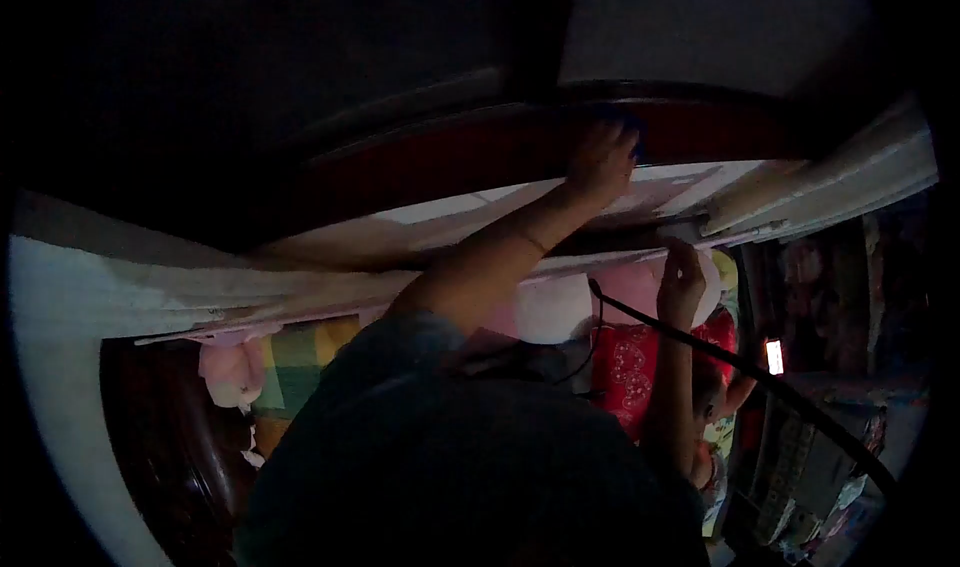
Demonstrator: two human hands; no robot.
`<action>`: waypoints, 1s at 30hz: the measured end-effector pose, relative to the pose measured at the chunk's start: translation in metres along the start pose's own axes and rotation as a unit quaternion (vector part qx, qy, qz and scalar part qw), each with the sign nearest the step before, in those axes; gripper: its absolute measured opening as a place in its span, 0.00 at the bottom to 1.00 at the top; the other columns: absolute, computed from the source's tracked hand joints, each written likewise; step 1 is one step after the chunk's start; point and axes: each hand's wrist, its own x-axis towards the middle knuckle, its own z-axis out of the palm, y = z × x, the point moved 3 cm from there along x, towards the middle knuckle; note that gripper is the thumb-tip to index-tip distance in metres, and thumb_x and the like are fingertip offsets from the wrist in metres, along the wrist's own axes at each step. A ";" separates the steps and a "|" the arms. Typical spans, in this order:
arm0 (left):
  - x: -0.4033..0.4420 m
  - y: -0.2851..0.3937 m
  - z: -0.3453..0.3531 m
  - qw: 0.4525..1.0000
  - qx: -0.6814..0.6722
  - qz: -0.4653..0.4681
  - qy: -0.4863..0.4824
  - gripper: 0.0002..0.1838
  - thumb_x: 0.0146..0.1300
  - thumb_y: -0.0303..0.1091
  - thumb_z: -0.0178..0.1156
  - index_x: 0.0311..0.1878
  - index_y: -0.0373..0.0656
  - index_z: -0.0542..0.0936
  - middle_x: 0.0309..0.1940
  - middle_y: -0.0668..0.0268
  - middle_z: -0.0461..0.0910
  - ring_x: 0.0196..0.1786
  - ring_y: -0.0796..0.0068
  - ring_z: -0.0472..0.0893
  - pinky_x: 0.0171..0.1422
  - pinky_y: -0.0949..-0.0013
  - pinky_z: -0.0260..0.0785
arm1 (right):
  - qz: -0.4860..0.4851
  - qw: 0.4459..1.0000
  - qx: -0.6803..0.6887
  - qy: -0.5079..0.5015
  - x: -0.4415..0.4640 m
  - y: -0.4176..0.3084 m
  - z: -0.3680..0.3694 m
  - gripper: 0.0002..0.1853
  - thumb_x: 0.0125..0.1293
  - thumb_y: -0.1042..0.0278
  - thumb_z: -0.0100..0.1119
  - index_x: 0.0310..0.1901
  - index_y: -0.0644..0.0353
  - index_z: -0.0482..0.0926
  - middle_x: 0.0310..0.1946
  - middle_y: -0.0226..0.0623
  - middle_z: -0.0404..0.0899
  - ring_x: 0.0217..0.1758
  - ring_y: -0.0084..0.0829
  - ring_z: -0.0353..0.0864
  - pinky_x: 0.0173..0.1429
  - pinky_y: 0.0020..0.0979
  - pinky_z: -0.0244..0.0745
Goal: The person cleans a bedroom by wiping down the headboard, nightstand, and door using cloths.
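Blue cloth [633, 139], or something soft of that colour, at the fingertips of the left hand [603, 162], high against the dark red wooden rail [480, 155]. Bent fingers over the cloth, apparently pressing toward the wood; as for the grip, cannot tell pinching from merely pushing flat. Right hand [682, 272] lower and farther right, with fingers loosely curled, near the pale pink ledge [620, 259]; cannot tell touching from just apart, nor empty from holding something small. Could drop the cloth toward the white pillow [553, 309] and red patterned cloth [625, 377] below, through slack fingers on a long reach. Could tip off balance by leaning too far along the rail. Could snag the black cord [760, 375], slanting across the right forearm, with a quick swing of that arm. Could knock the other person [738, 392] beside the lit phone [773, 357] by stepping sideways in such dim light. Hidden behind the knuckles: most of the blue cloth. Behind the dark shirt [470, 467]: feet, footing and much of the bedding [290, 377]. Lost in shadow: nearly everything above the rail and the clutter at far right. Cut off by the round black border: both ends of the room.
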 end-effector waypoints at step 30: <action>-0.007 -0.123 -0.138 0.995 0.041 -0.004 0.093 0.29 0.54 0.19 0.60 0.62 0.45 0.74 0.56 0.55 0.75 0.60 0.51 0.72 0.66 0.57 0.68 | -0.200 0.952 -0.231 -0.022 0.106 -0.054 0.177 0.19 0.64 0.64 0.49 0.57 0.55 0.72 0.49 0.48 0.72 0.53 0.54 0.71 0.56 0.54 0.65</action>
